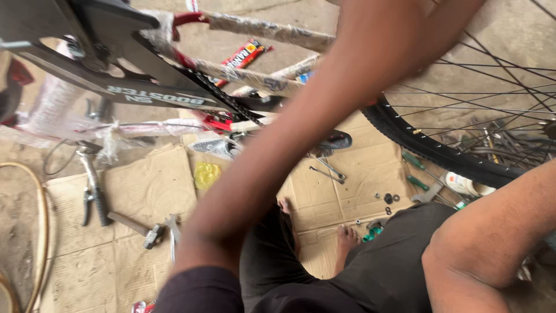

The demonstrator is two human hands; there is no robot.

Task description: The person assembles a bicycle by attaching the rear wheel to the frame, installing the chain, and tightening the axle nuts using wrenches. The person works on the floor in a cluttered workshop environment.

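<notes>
Head view, looking down past the person's lap to flattened cardboard [145, 191] strewn with tools. Starting at nine o'clock, a curved tan hose [41, 232] runs along the edge, then pliers [91, 191] lie with their handles toward six, and beside them a hammer [136, 226] lies slanted, head toward five o'clock. A yellow crumpled bit of plastic [207, 174] sits near the middle.

Above all this, from ten o'clock toward the centre, hangs the bicycle frame [255, 75], its tubes wrapped in packing, with a black chain guard [145, 93] and the chain [223, 95] slanting down toward four o'clock. The left arm [301, 139] sweeps blurred from seven o'clock up to one o'clock, crossing in front of the frame; it is the nearer limb to the chain, which lies just to its nine o'clock side. Its hand runs out of the top edge, so I cannot tell whether it is spread, closed or holding anything.

Further right, a small spanner [327, 171] and loose washers [389, 199] rest on the cardboard, with two bare feet [346, 235] below them. At three o'clock the spoked rear wheel [440, 150] curves across. The right arm [492, 232] shows only as a bent elbow at four o'clock, its hand cut off too.
</notes>
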